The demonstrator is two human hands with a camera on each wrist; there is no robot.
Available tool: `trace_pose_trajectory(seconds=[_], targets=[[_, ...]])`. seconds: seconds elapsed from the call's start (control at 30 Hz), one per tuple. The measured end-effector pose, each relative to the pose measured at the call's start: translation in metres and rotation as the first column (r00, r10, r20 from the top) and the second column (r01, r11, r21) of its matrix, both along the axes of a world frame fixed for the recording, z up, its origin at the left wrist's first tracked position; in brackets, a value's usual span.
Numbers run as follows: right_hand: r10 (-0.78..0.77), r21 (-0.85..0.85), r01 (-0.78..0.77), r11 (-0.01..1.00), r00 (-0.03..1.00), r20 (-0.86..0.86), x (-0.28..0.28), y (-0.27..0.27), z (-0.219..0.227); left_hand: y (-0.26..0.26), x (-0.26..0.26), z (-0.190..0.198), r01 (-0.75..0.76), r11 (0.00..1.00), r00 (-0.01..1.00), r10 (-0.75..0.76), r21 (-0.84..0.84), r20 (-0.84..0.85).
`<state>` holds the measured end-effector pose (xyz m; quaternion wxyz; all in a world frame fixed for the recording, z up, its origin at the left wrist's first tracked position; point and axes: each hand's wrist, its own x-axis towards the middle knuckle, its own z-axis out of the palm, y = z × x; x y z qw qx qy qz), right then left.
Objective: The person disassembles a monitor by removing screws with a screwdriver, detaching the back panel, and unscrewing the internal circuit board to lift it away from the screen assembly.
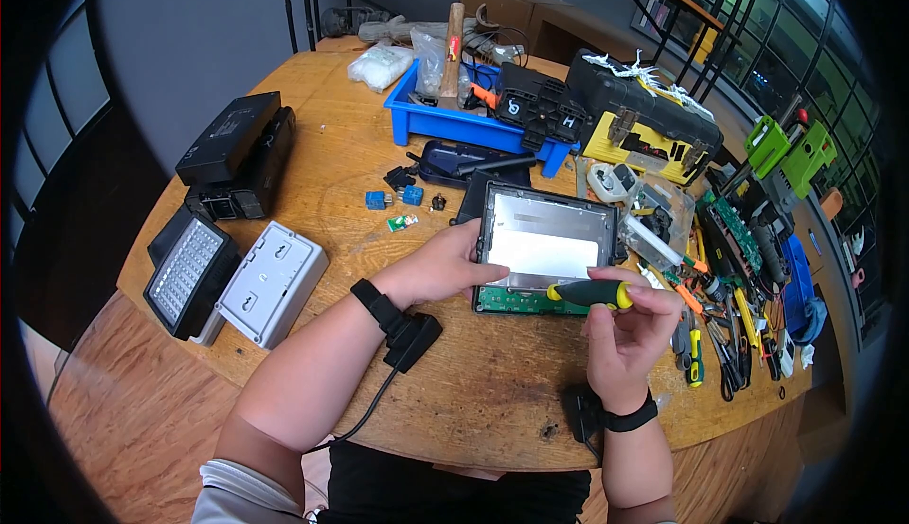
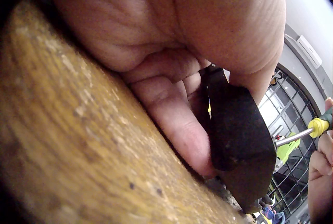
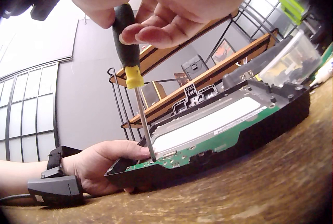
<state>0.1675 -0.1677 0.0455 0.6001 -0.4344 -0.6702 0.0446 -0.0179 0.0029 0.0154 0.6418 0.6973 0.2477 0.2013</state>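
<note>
Left hand (image 1: 440, 266) grips black housing (image 3: 273, 128) by left edge; right hand (image 1: 636, 335) pinches screwdriver (image 1: 592, 292), shaft slanting down-left to green board (image 3: 223, 140), tip near left thumb; board strip runs left-right along near side; housing on table (image 1: 473, 382), beyond right hand.

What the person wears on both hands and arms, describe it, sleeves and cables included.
Both hands are ungloved. The left hand has a black wrist strap with a boxy dark camera and thin black cable; the right hand has a similar black band and dark unit. The left sleeve is light grey, with paler stripes near its edge.
</note>
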Motion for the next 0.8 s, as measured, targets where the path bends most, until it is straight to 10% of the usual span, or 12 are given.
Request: trace_pose_trajectory(seconds=[0.8], targets=[[0.042,-0.021,-0.044,0.999,0.994,-0.104,-0.0026,-0.0028,-0.0009,0.0033,0.0007,-0.0055,0.004,0.999,0.999,-0.003,0.035,-0.034]])
